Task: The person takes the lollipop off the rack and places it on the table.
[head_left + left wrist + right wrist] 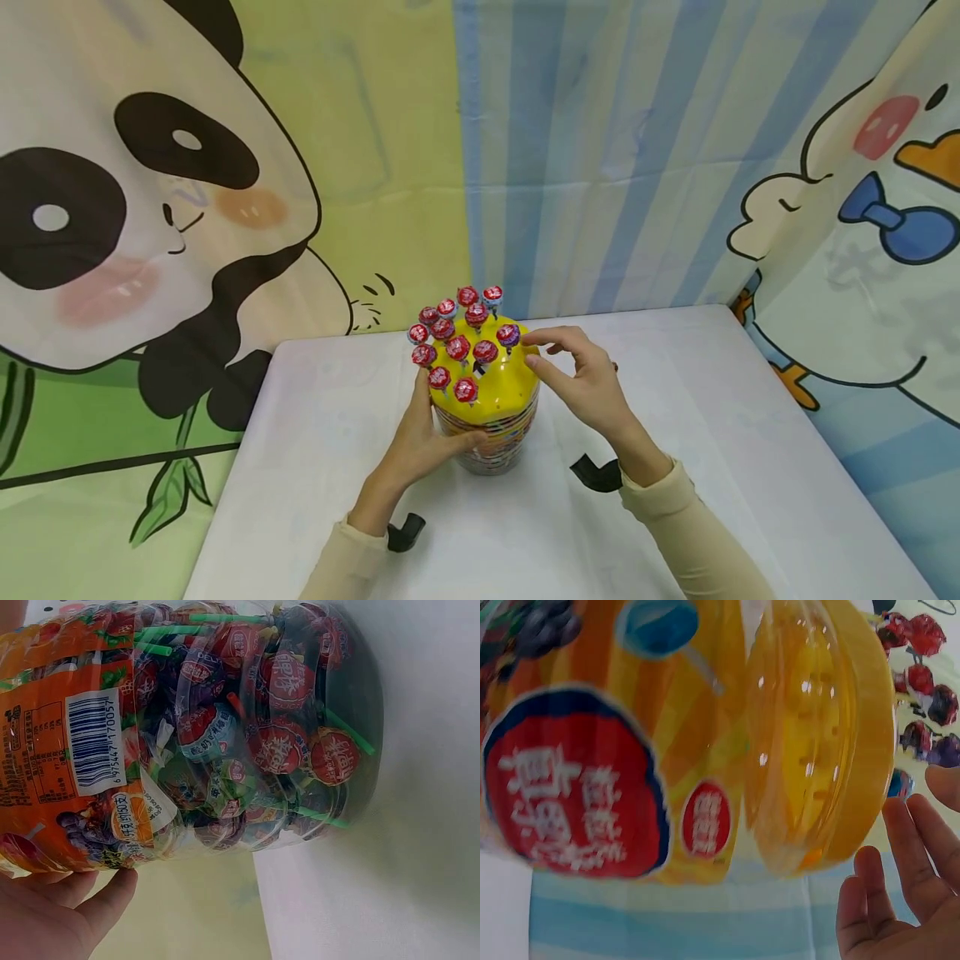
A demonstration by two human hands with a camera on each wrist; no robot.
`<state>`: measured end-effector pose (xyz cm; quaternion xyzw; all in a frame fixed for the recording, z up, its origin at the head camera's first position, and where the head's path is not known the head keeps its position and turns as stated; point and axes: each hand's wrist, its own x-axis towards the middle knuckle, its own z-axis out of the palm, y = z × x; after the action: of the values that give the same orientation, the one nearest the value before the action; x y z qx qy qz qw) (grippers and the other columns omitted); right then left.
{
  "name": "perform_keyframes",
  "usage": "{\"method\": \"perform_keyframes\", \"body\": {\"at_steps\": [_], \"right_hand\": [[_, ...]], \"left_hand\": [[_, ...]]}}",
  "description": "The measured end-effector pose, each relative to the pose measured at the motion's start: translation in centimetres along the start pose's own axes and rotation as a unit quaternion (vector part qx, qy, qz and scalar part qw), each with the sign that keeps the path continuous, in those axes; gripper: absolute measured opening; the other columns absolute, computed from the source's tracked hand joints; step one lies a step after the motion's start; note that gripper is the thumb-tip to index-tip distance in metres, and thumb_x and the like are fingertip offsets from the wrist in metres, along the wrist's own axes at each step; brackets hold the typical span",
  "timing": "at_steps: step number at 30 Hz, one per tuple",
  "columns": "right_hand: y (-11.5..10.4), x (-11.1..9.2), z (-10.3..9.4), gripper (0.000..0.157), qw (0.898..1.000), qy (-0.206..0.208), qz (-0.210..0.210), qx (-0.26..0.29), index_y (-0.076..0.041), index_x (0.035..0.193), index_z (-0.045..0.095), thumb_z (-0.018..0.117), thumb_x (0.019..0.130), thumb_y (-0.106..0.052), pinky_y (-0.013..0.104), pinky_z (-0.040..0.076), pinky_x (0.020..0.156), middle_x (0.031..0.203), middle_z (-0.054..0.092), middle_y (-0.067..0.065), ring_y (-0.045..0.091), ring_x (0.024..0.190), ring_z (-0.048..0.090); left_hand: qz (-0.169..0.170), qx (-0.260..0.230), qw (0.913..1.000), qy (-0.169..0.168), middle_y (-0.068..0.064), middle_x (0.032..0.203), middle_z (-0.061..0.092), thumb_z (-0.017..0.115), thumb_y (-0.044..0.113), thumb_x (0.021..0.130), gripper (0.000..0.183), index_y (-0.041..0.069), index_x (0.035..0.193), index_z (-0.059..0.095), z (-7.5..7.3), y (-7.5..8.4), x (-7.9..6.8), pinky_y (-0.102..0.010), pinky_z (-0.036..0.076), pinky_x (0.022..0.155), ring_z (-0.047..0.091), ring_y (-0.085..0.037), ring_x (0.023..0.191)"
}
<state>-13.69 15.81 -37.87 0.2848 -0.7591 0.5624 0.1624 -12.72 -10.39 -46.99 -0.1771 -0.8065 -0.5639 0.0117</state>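
Observation:
A clear plastic candy jar [225,712] with a yellow lid [506,383] stands on the table, filled with wrapped lollipops. Several red-wrapped lollipops [457,347] stick up out of the lid, mostly over its left and back parts. My left hand [431,437] holds the jar from the left, its thumb across the front and its other fingers partly hidden behind the side. Over the lid's right edge is my right hand [581,375], thumb and index finger apart. Its index fingertip is right beside a purple-and-red lollipop [508,335]. The jar carries an orange label [45,750] with a barcode.
The white table [337,392] reaches back to printed curtains, with a panda [277,167] at the left and a white cartoon bird [847,308] at the right. Black straps [596,473] stick out beside both wrists.

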Motion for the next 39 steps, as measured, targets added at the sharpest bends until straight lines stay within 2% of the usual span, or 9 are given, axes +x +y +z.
{"method": "perform_keyframes", "body": {"at_steps": [4, 10, 15, 23, 30, 33, 39], "right_hand": [[-1.4, 0.5, 0.9, 0.034, 1.000, -0.009, 0.003, -0.003, 0.003, 0.119, 0.066, 0.068, 0.087, 0.013, 0.050, 0.046, 0.089, 0.116, 0.066, 0.017, 0.036, 0.107, 0.053], [-4.3, 1.2, 1.6, 0.023, 1.000, -0.006, 0.006, -0.014, 0.008, 0.110, 0.068, 0.069, 0.087, 0.012, 0.049, 0.044, 0.091, 0.109, 0.067, 0.019, 0.031, 0.105, 0.051], [-4.5, 1.3, 1.7, 0.017, 1.000, -0.002, 0.006, -0.012, 0.007, 0.104, 0.069, 0.068, 0.088, 0.012, 0.050, 0.045, 0.089, 0.105, 0.067, 0.018, 0.030, 0.103, 0.051], [-4.6, 1.3, 1.6, 0.018, 1.000, 0.011, 0.009, 0.003, 0.009, 0.105, 0.069, 0.066, 0.088, 0.014, 0.047, 0.049, 0.085, 0.105, 0.067, 0.019, 0.028, 0.099, 0.054], [-4.5, 1.5, 1.4, 0.018, 0.999, 0.029, -0.007, 0.031, 0.011, 0.104, 0.067, 0.063, 0.088, 0.018, 0.029, 0.051, 0.087, 0.102, 0.067, 0.022, 0.027, 0.096, 0.057], [-4.2, 1.5, 1.1, 0.016, 0.998, 0.045, -0.015, 0.049, 0.012, 0.103, 0.066, 0.062, 0.089, 0.019, 0.027, 0.051, 0.093, 0.101, 0.067, 0.024, 0.022, 0.097, 0.059], [-0.9, 0.8, 0.0, 0.021, 0.996, 0.065, -0.015, 0.055, 0.010, 0.106, 0.068, 0.063, 0.088, 0.019, 0.028, 0.052, 0.093, 0.106, 0.068, 0.024, 0.018, 0.097, 0.062]], "left_hand": [[-0.002, 0.003, 1.0000, 0.002, 0.017, 0.152, 0.035, 0.091, 0.045, 0.070, 0.119, 0.044, 0.155, 0.008, 0.0, -0.1, 0.0, -0.056, 0.026, 0.116, 0.032, -0.011, 0.142], [-0.003, 0.001, 1.0000, 0.000, 0.017, 0.153, 0.033, 0.091, 0.045, 0.071, 0.119, 0.044, 0.156, 0.007, 0.0, -0.1, 0.0, -0.057, 0.025, 0.116, 0.031, -0.011, 0.143], [-0.004, -0.004, 1.0000, 0.000, 0.017, 0.153, 0.033, 0.091, 0.044, 0.070, 0.120, 0.044, 0.156, 0.007, 0.0, -0.2, -0.1, -0.057, 0.025, 0.116, 0.030, -0.012, 0.143], [-0.001, -0.006, 1.0000, -0.002, 0.016, 0.153, 0.034, 0.090, 0.044, 0.071, 0.118, 0.044, 0.156, 0.008, 0.1, -0.1, -0.1, -0.057, 0.025, 0.116, 0.031, -0.012, 0.143], [-0.007, 0.000, 1.0000, 0.005, 0.016, 0.152, 0.035, 0.090, 0.047, 0.071, 0.117, 0.044, 0.155, 0.009, 0.1, -0.2, 0.0, -0.060, 0.027, 0.114, 0.032, -0.014, 0.143], [-0.006, 0.004, 1.0000, 0.006, 0.016, 0.152, 0.035, 0.090, 0.047, 0.071, 0.117, 0.044, 0.155, 0.008, 0.2, -0.1, 0.0, -0.059, 0.028, 0.114, 0.032, -0.013, 0.142], [-0.005, 0.004, 1.0000, 0.004, 0.018, 0.151, 0.036, 0.091, 0.046, 0.070, 0.119, 0.045, 0.155, 0.008, 0.2, -0.2, 0.0, -0.056, 0.028, 0.115, 0.032, -0.010, 0.141]]}}
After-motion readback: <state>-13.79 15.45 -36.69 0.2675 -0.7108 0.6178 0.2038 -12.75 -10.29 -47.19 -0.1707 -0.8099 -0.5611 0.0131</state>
